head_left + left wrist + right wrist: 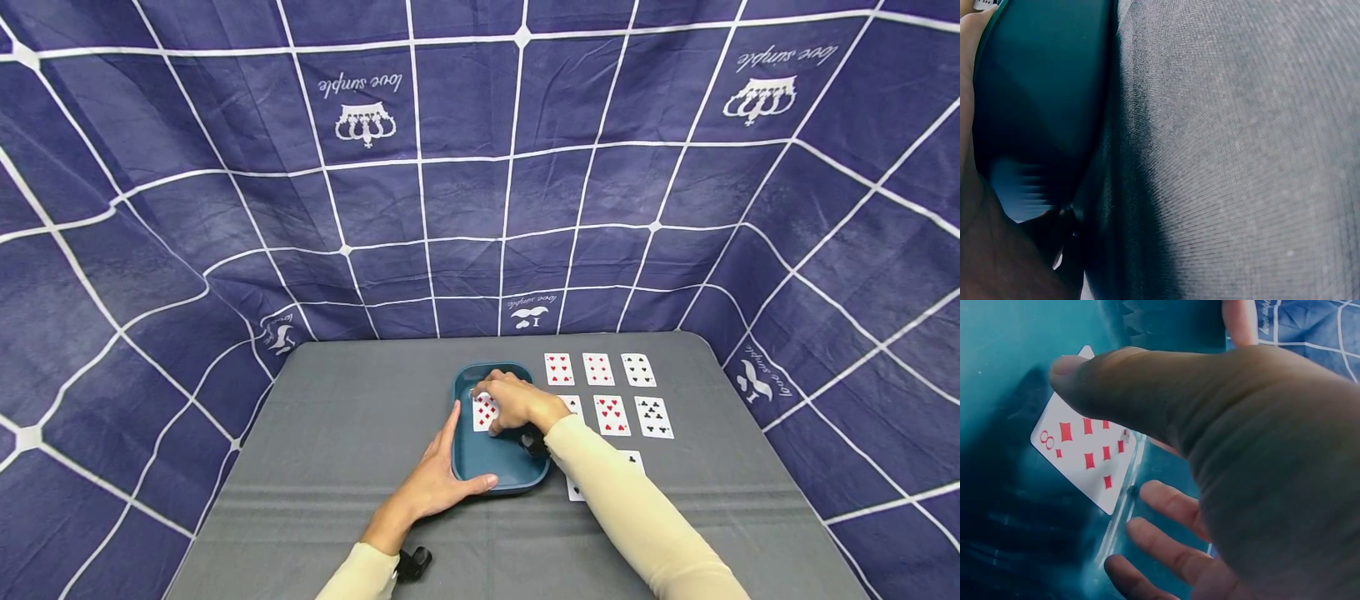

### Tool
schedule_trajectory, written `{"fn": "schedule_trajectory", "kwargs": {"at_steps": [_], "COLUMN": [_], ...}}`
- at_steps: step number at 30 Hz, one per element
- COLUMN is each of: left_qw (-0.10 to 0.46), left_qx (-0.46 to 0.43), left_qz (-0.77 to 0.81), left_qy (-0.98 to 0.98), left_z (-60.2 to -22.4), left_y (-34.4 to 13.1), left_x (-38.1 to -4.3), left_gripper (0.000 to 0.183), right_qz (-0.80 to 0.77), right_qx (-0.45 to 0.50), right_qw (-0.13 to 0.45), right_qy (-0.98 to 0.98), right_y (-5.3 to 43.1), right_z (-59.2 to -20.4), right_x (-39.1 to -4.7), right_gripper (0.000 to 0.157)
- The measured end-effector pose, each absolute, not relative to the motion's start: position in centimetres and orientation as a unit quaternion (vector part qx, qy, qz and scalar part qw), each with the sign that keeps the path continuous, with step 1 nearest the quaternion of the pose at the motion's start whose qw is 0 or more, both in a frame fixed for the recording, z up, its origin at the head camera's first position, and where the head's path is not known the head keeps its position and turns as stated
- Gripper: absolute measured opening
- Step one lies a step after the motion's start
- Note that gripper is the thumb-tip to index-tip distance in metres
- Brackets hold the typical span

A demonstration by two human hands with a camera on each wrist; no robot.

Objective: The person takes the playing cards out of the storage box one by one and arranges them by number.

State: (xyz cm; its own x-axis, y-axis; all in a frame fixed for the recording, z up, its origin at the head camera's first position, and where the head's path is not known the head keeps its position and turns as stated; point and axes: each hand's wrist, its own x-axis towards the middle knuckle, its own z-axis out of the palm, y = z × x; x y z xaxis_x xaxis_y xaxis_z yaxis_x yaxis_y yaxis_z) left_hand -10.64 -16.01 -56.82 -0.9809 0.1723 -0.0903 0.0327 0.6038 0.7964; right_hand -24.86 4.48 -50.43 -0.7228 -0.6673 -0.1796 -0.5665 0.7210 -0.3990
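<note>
Inside a blue-green tray (487,460) lies an eight of diamonds playing card (483,414), toward the far left of its floor. My right hand (517,402) reaches over the tray's right side and pinches this card. In the right wrist view the thumb crosses the card face (1075,440), the index finger is mostly hidden, and the other fingers are spread loosely. My left hand (435,479) rests against the tray's near left corner, its fingers straight along the left wall and its thumb along the front rim.
Right of the tray, playing cards lie face up in rows: a red hearts card (558,369), a diamonds card (597,369) and black cards such as the one at far right (654,417). My right sleeve (637,508) partly covers the nearer cards. Blue grid-patterned cloth (465,200) surrounds the grey table (352,417).
</note>
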Motion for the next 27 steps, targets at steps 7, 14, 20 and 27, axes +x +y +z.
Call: {"fn": "schedule_trajectory", "kwargs": {"at_steps": [7,14,20,27], "left_qw": [0.078,0.083,0.085,0.083], "left_qx": [0.059,0.054,0.056,0.061], "left_qz": [0.444,0.443,0.445,0.443], "left_qy": [0.891,0.891,0.89,0.89], "left_z": [-56.88,-56.92,-56.77,-56.84], "left_y": [-16.01,-16.01,-16.04,-16.06], "left_x": [-10.54,-10.56,-10.6,-10.69], "left_gripper": [0.145,0.144,0.144,0.143], "right_qz": [-0.125,-0.097,-0.094,-0.103], "right_qx": [-0.326,-0.32,-0.32,-0.333], "right_qw": [0.16,0.154,0.146,0.135], "right_qy": [0.923,0.93,0.931,0.927], "right_y": [3.83,3.5,3.48,3.74], "right_z": [-51.19,-51.35,-51.24,-51.51], "right_x": [-24.79,-24.45,-24.28,-24.25], "right_gripper": [0.084,0.081,0.077,0.074]}}
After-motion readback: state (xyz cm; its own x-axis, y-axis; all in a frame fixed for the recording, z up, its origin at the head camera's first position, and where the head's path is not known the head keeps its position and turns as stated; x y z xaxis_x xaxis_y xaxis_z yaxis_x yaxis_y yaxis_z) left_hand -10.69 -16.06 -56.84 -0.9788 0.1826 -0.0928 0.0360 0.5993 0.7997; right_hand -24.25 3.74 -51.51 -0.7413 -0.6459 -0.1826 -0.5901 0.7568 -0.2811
